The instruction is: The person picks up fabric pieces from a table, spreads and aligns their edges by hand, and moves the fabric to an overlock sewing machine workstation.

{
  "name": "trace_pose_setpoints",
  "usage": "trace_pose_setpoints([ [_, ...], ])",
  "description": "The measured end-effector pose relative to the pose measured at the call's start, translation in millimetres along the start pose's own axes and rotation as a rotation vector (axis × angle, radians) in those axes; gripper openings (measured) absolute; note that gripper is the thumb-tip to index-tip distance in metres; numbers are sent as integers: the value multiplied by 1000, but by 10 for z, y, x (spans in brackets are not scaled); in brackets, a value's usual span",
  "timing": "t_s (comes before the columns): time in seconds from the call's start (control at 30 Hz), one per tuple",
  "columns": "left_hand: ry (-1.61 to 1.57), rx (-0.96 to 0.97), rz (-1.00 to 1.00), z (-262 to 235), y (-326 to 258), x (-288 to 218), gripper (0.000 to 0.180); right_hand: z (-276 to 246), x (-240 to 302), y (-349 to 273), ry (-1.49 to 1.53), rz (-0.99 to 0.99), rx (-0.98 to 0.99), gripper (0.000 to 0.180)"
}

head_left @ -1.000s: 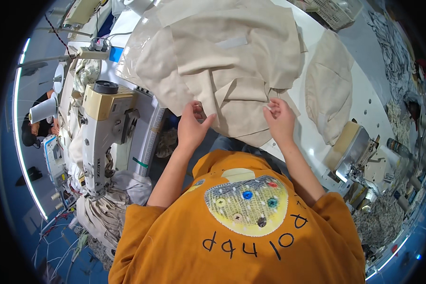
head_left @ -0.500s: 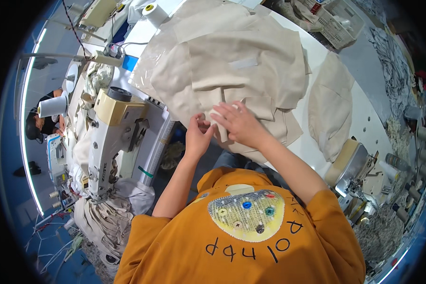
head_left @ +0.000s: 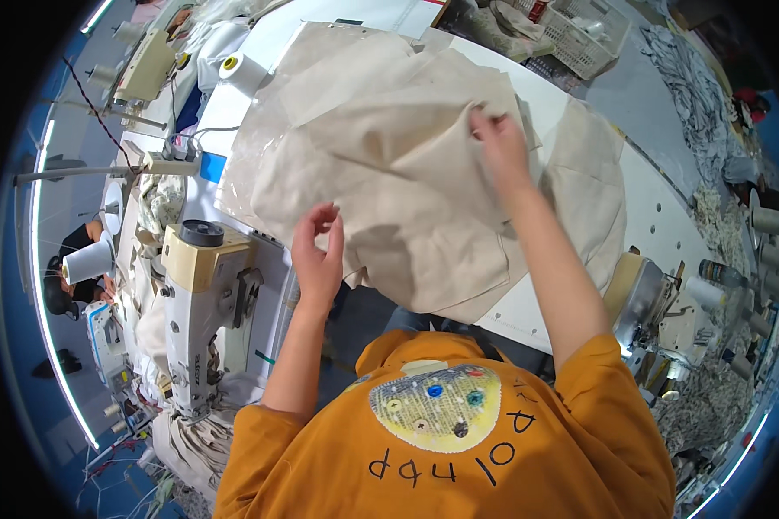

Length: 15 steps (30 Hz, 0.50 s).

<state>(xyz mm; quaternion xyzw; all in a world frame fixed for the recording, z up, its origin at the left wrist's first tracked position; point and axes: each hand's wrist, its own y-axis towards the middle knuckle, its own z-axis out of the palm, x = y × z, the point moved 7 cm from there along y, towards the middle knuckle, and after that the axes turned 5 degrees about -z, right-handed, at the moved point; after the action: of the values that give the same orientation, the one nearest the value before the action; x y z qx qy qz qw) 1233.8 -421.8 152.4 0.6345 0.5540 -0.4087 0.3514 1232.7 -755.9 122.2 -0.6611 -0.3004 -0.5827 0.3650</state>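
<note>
A long white worktop [head_left: 666, 216] runs across the top of the view. A big beige cloth [head_left: 389, 164] lies spread on it in soft folds. The cloth covers most of the worktop's middle, and its near edge hangs a little over the side closest to the person.

To the left of the cloth stands a cream sewing machine [head_left: 201, 294]. It sits just beside the cloth's left edge. A white basket [head_left: 584, 35] sits at the far side of the worktop, well apart from both hands. A white thread spool [head_left: 241, 71] stands near the far left corner of the cloth. Another white spool [head_left: 86, 259] stands further left, past the sewing machine.

The person wears an orange shirt [head_left: 459, 450] with a round patch on it.

The right hand [head_left: 499, 149] reaches far out over the cloth. Its fingers are closed on a fold of the cloth near the right side, and the cloth bunches up there.

The left hand [head_left: 318, 255] is close to the near left edge of the cloth. Its fingers are curled but loose, and it holds nothing. I cannot tell if its fingertips touch the cloth.
</note>
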Motion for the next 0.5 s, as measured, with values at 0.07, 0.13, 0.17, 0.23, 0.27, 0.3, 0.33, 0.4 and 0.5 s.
trace_pose_setpoints([
  [0.07,234,9,221,75,137,-219,28,-199,-104,157,26,5,-108,46],
  [0.13,318,33,245,139,285,-226,34,-380,-234,210,47,5,-223,49],
  [0.17,373,35,327,177,348,-262,37,-405,-338,203,115,27,-189,51],
  [0.23,432,43,402,214,461,-285,40,-363,-374,147,183,61,-157,54],
  [0.27,500,70,429,266,524,-288,42,-367,-385,143,133,81,-156,56],
  [0.3,565,99,465,343,595,-301,44,-387,-372,149,82,97,-162,59],
  [0.33,559,110,471,394,670,-291,44,-408,-387,197,80,99,-175,59],
  [0.4,657,114,535,508,751,-258,46,-334,-384,317,128,115,-66,61],
  [0.5,768,153,478,586,816,-118,48,-349,-331,395,118,198,-6,56],
])
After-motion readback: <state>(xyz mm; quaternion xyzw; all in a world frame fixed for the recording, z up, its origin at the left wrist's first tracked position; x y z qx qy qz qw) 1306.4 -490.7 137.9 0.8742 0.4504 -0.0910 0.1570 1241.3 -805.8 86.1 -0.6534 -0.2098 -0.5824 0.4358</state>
